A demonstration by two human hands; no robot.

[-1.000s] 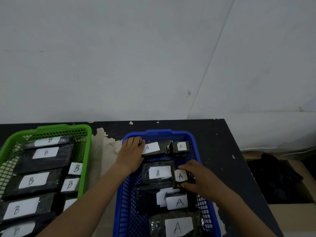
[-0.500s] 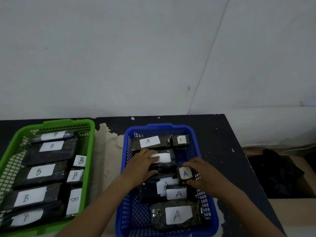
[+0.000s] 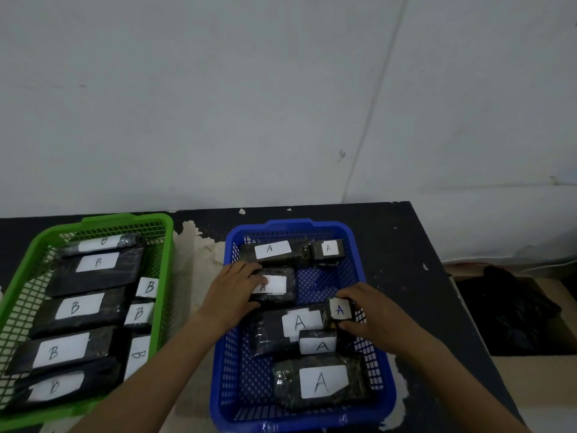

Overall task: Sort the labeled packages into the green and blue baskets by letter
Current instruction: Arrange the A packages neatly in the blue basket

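Note:
The blue basket (image 3: pixel 370 310) holds several black packages with white "A" labels. My left hand (image 3: pixel 235 292) grips a mid-sized "A" package (image 3: pixel 279 284) at the basket's left side, fingers over part of its label. My right hand (image 3: pixel 373 310) pinches a small "A" package (image 3: pixel 339 310) by its edges, just above the basket's middle right. The green basket (image 3: pixel 164 270) on the left is filled with black packages labelled "B" (image 3: pixel 79 306).
Both baskets sit on a dark table (image 3: pixel 402 245) with peeled white patches, pushed against a pale wall. An open cardboard box (image 3: pixel 530 385) with black material (image 3: pixel 505 310) inside stands off the table's right edge.
My left hand came from the basket's far left corner onto the mid-sized "A" package and slid it left. My right hand carried the small "A" package slightly right.

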